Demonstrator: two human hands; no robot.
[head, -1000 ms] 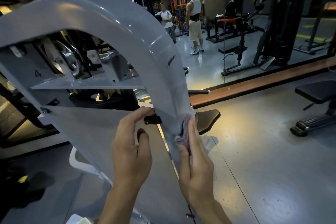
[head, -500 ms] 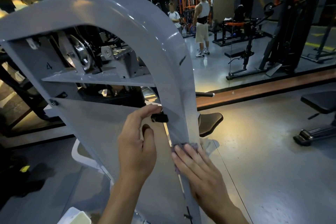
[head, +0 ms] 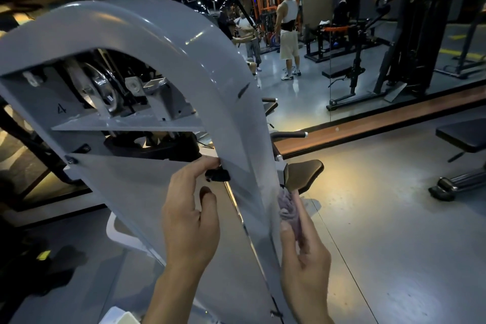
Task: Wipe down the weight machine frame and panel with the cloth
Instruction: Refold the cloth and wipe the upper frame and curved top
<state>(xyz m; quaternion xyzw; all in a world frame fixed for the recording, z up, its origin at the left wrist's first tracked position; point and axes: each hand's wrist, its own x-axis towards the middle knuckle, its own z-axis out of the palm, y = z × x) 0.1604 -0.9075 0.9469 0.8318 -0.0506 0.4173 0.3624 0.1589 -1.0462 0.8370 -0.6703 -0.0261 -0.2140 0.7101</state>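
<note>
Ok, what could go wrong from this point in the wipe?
1. The cloth is bunched at the frame edge under the right hand; it may skip patches or snag on the bracket just above.
2. The left hand fingertips sit by the black knob and may smudge the panel.

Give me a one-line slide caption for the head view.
Right hand presses cloth against grey frame edge; left hand steadies panel.
</note>
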